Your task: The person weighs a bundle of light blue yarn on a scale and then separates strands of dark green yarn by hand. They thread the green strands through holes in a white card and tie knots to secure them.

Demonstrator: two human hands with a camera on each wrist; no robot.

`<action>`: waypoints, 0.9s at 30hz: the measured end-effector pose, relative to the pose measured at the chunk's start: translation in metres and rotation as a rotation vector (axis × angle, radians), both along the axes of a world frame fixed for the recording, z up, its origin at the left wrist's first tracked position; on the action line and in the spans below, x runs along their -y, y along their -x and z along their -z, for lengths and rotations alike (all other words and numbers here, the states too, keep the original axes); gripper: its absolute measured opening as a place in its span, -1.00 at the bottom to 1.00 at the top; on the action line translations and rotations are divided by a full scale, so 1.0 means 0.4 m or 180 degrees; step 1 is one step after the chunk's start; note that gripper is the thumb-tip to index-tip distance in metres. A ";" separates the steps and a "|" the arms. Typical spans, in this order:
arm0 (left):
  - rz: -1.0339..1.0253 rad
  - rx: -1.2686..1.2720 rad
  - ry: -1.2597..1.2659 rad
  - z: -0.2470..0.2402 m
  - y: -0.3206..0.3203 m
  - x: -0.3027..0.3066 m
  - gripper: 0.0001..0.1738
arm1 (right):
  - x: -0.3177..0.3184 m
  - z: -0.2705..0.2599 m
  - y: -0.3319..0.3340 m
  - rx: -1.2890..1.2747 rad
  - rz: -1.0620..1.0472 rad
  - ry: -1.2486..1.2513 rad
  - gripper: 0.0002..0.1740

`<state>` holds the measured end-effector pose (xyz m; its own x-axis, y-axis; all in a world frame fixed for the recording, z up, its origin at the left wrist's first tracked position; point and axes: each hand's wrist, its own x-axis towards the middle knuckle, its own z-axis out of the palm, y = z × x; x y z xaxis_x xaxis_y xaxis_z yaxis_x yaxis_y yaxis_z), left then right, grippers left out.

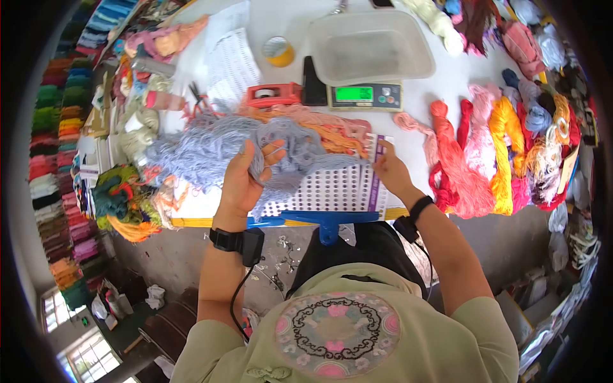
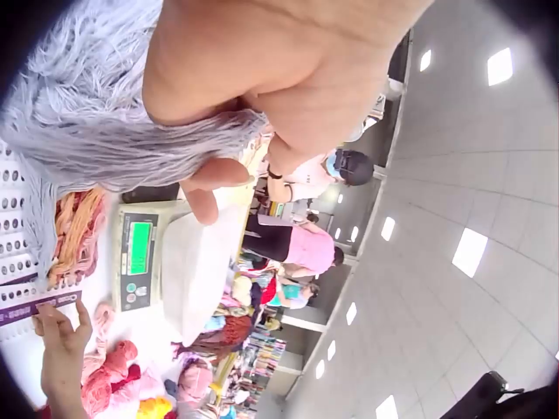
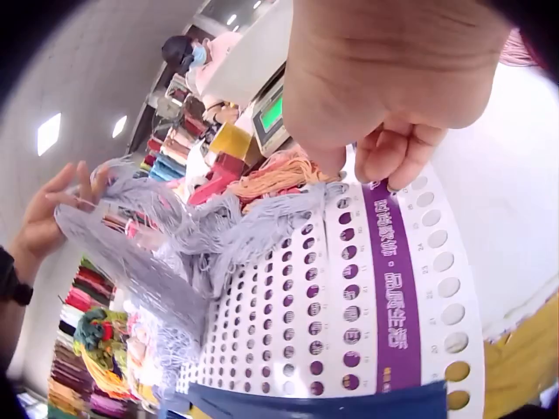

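Blue-grey yarn (image 1: 204,150), grasped in part by my left hand (image 1: 239,185), lies across the table (image 1: 408,102) and punched card (image 1: 319,191); my right hand (image 1: 393,172) meets the card's purple strip (image 1: 373,195), whether grasping or released I cannot tell.

Blue-gray yarn (image 1: 211,150), white card (image 3: 327,288) w/ rows of dots & purple stripe (image 3: 395,297), orange yarn (image 1: 335,137), green scale screen (image 1: 354,94).

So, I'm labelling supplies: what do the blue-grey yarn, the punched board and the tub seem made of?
Blue-grey yarn: soft, mostly matte textile fibre, seen in its loose strands; cotton, wool or synthetic, I can't tell.
Punched board: smooth white coated card or thin plastic, judging by its glare and clean holes.
Tub: probably cloudy plastic, given its translucent walls.
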<state>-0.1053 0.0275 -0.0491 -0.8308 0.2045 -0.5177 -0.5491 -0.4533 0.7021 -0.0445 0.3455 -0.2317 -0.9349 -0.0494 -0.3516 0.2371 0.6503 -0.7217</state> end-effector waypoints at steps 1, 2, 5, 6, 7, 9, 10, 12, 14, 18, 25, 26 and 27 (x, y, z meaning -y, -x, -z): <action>-0.0047 -0.0054 0.0013 -0.015 -0.013 0.024 -0.61 | 0.001 0.004 -0.021 -0.0280 0.0247 0.0289 -0.42; -0.0088 -0.0060 0.0221 -0.028 -0.026 0.049 -0.59 | 0.006 0.001 -0.040 -0.0553 0.0489 0.0579 -0.41; -0.0187 -0.0151 0.0630 -0.068 -0.065 0.167 -0.62 | 0.036 -0.046 -0.099 -0.0338 0.0789 0.0516 -0.50; -0.0351 -0.0370 0.0890 -0.072 -0.072 0.245 -0.64 | 0.050 -0.055 -0.118 -0.0393 0.0718 0.0518 -0.50; -0.0515 -0.0588 0.1152 -0.088 -0.080 0.325 -0.66 | 0.067 -0.059 -0.139 -0.0404 0.0709 0.0455 -0.56; -0.1475 -0.1125 0.0940 -0.187 -0.092 0.475 -0.69 | 0.113 -0.074 -0.177 -0.0494 0.0662 0.0399 -0.61; -0.2000 -0.1137 0.0763 -0.253 -0.108 0.500 -0.69 | 0.137 -0.084 -0.192 -0.0597 0.0557 0.0433 -0.64; -0.2406 -0.1406 0.0723 -0.342 -0.160 0.576 -0.69 | 0.190 -0.119 -0.216 -0.0644 0.0419 0.0553 -0.67; -0.1948 -0.1507 0.0761 -0.370 -0.222 0.625 -0.70 | 0.253 -0.156 -0.234 -0.0597 0.0298 0.0728 -0.68; -0.1113 -0.0899 0.1229 -0.446 -0.370 0.500 -0.72 | 0.434 -0.329 -0.236 -0.0746 -0.0568 0.1265 -0.43; 0.2446 -0.2075 0.1329 -0.522 -0.597 0.360 -0.71 | 0.722 -0.804 -0.276 -0.1178 -0.3003 0.2712 -0.13; 0.2350 -0.2110 0.1356 -0.546 -0.616 0.361 -0.71 | 0.737 -0.823 -0.285 -0.0504 -0.3444 0.3231 -0.21; 0.1881 -0.1963 0.1300 -0.585 -0.640 0.361 -0.72 | 0.742 -0.830 -0.294 -0.0473 -0.3566 0.3198 -0.21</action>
<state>0.1506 -0.1169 0.1848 -0.8016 0.5797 -0.1463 -0.0901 0.1247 0.9881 0.0729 0.0486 0.1002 -0.2753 -0.8946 0.3520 -0.1447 -0.3234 -0.9351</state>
